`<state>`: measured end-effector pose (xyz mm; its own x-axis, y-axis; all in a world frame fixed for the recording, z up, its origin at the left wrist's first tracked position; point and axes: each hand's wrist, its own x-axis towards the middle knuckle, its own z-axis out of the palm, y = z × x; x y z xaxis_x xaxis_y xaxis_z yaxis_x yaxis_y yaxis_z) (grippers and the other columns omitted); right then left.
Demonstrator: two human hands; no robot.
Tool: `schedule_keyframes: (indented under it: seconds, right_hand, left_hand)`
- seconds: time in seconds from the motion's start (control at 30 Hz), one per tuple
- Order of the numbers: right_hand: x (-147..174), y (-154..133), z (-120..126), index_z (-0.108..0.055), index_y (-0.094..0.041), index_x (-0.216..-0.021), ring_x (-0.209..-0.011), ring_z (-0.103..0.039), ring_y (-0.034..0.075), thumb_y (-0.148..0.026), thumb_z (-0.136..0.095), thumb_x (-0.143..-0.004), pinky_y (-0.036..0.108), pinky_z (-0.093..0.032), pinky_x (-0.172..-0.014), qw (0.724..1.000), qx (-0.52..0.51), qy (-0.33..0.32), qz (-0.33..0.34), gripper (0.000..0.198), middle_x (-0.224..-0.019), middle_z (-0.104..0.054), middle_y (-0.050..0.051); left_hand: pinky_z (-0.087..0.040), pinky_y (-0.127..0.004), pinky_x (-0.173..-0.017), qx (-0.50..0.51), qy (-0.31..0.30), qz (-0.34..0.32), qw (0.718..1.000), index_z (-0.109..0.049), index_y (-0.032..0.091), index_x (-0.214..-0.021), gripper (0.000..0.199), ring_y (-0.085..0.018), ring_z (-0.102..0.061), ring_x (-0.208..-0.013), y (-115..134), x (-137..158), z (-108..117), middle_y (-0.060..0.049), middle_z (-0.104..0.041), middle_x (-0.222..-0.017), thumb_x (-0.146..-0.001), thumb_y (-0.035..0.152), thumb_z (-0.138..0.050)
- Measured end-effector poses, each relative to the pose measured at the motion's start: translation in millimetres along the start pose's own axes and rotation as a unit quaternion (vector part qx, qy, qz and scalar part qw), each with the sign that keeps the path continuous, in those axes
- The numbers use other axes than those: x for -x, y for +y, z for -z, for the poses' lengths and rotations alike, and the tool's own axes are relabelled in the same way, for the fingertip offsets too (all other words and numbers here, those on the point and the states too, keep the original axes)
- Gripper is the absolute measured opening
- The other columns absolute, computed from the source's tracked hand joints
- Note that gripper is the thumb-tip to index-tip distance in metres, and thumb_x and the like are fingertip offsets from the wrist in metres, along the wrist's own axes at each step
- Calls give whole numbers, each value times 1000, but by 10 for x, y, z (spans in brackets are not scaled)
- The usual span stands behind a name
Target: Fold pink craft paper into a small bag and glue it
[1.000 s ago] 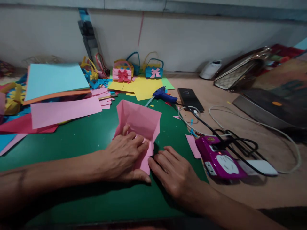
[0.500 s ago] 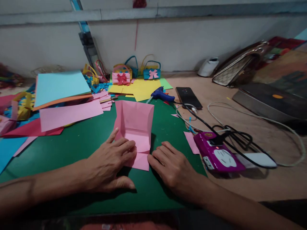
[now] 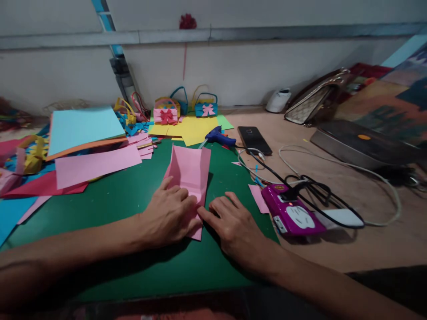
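A creased sheet of pink paper (image 3: 189,166) stands part-folded on the green board (image 3: 116,222), its two side flaps raised. My left hand (image 3: 171,213) lies over its near part, with bent fingers gripping and pressing the paper down. The left fingertips cover some of the creases. At the paper's right edge is my right hand (image 3: 235,224). Its index finger reaches out to touch the fold while the other fingers are loosely bent and hold nothing.
Beyond the paper lies a blue glue gun (image 3: 218,136), near a phone (image 3: 254,140). On the right is a purple power strip (image 3: 292,213) with tangled cords. Several small paper handbags (image 3: 166,115) stand at the back. Coloured sheets (image 3: 86,126) are stacked left.
The pink paper's side flaps have come closer together, so it looks narrower. My left hand has shifted right and closed on the paper. The right index finger has stretched out to its edge.
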<state>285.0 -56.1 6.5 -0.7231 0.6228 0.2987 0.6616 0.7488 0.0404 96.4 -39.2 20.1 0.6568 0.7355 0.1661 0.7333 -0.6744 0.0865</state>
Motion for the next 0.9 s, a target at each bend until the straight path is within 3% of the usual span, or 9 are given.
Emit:
schedule_keyframes:
  seconds: [0.13, 0.27, 0.4, 0.53, 0.77, 0.9]
  right_hand:
    - [24, 21, -3, -61, -15, -99, -75, -44, 20, -6, -38, -82, 43, -32, -85, 1000, 6, 10, -7, 30, -79, -56, 7]
    - [69, 43, -6, -62, -15, -89, -76, -46, 20, -7, -40, -81, 44, -31, -88, 1000, 8, 16, -17, 25, -78, -57, 7]
    - [88, 41, 4, -62, -15, -88, -75, -47, 21, -6, -41, -80, 47, -29, -91, 999, 20, 19, -19, 24, -76, -57, 6]
    - [83, 34, 3, -61, -14, -89, -75, -49, 20, -5, -38, -81, 48, -31, -90, 999, 21, 24, -15, 26, -77, -58, 7]
    - [101, 35, 16, -60, -10, -98, -75, -53, 19, -8, -35, -87, 46, -35, -89, 996, 11, 92, 12, 28, -76, -61, 6]
    - [86, 25, 60, -54, -6, -110, -76, -56, 18, -8, -34, -87, 45, -40, -86, 989, -1, 133, 66, 31, -75, -62, 7]
  left_hand:
    - [-31, -44, -85, -2, 9, 11, 1000, -61, 17, -72, 25, -16, -53, -64, -36, -89, -43, -3, -58, -66, -85, 24, -40]
    - [-34, -31, -71, 101, 0, 68, 993, -47, 15, -55, 29, -9, -38, -50, -117, -92, -2, 4, -43, -51, -82, 19, -38]
    - [-20, -21, -46, 250, -34, 158, 955, -27, 18, -50, 34, -7, -22, -44, -159, -68, 25, 7, -21, -47, -83, 24, -37]
    - [-14, -20, -41, 356, -67, 199, 910, -25, 19, -54, 35, -6, -19, -44, -170, -67, 55, 6, -20, -49, -84, 34, -36]
    - [-22, -21, -46, 420, -80, 230, 875, -33, 17, -51, 39, -7, -24, -47, -204, -95, 166, 5, -27, -50, -82, 41, -39]
    - [-21, -21, -45, 450, -78, 234, 858, -33, 17, -51, 40, -7, -23, -47, -188, -95, 212, 6, -26, -50, -81, 43, -41]
